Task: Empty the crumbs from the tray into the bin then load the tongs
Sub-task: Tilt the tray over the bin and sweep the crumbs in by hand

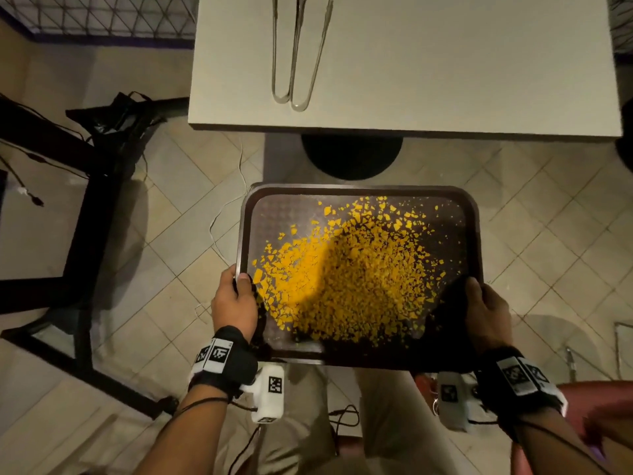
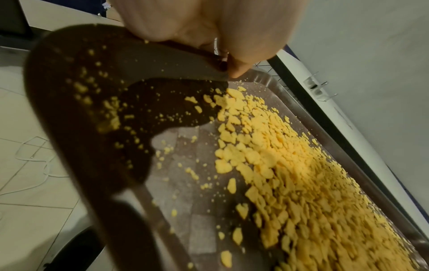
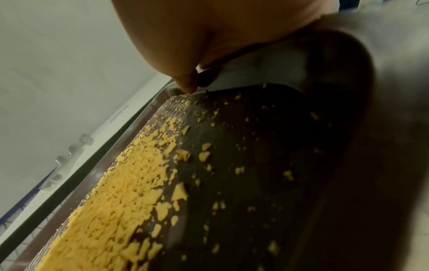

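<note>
A dark brown tray (image 1: pixel 359 192) hangs level in the air over the tiled floor, off the table. Yellow crumbs (image 1: pixel 356 269) are heaped across its middle. My left hand (image 1: pixel 236 296) grips the tray's left edge near the front corner, thumb on top. My right hand (image 1: pixel 486 310) grips the right edge the same way. The left wrist view shows the thumb (image 2: pixel 239 71) pressed on the rim above the crumbs (image 2: pixel 290 174). In the right wrist view the thumb (image 3: pixel 188 84) sits on the rim (image 3: pixel 232 77). Two metal tongs (image 1: pixel 298 56) lie on the white table (image 1: pixel 479 80). No bin is in view.
The table's black round foot (image 1: pixel 352 156) stands just beyond the tray. A black frame (image 1: pixel 82 207) with a black bag (image 1: pixel 116 118) and cables is at the left. A thin white cord (image 1: pixel 222 217) lies on the floor. A red seat (image 1: pixel 599 413) is at the lower right.
</note>
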Available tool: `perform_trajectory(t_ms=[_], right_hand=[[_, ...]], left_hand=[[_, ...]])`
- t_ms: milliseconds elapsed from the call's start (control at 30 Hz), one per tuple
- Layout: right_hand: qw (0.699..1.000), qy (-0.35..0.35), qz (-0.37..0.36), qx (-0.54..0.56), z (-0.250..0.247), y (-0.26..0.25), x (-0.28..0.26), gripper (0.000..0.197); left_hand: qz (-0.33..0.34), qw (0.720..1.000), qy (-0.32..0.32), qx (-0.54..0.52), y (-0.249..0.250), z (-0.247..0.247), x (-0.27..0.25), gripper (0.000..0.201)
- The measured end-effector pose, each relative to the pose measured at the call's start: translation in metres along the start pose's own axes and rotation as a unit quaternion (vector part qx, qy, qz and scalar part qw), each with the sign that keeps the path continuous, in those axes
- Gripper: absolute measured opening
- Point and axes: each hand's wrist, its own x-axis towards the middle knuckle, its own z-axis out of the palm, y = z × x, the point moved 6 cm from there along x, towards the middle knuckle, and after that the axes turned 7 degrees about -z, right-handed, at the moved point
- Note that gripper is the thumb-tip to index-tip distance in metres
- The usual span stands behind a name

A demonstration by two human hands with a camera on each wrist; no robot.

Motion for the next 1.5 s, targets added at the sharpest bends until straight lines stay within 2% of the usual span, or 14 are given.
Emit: perform_trajectory(t_ms=[200, 467, 733, 867, 1033, 1200, 1500], right_hand=[[1.000, -0.015, -0.009, 0.000, 0.067, 0.023, 0.055, 0.040], [0.999, -0.017, -0.023, 0.029, 0.142, 0.064, 0.136, 0.039], [0.997, -0.018, -0.042, 0.062, 0.196, 0.102, 0.199, 0.033], [0.995, -0.006, -0.037, 0.093, 0.213, 0.116, 0.220, 0.038], [0.992, -0.004, -0.029, 0.125, 0.226, 0.140, 0.242, 0.039], [0.989, 0.002, -0.049, 0.139, 0.224, 0.138, 0.239, 0.038], [0.991, 0.029, -0.067, 0.112, 0.196, 0.121, 0.206, 0.035]], left_hand=[[0.000, 1.000, 0.029, -0.003, -0.029, 0.032, 0.063, 0.029], [0.026, 0.998, 0.049, -0.017, -0.060, 0.104, 0.150, 0.027], [0.066, 0.997, 0.038, -0.015, -0.078, 0.166, 0.219, 0.032], [0.083, 0.995, 0.039, -0.025, -0.081, 0.190, 0.241, 0.034], [0.097, 0.994, 0.044, -0.036, -0.084, 0.207, 0.258, 0.034], [0.111, 0.992, 0.050, -0.025, -0.081, 0.207, 0.250, 0.033], [0.134, 0.991, -0.023, 0.012, -0.068, 0.191, 0.226, 0.036]])
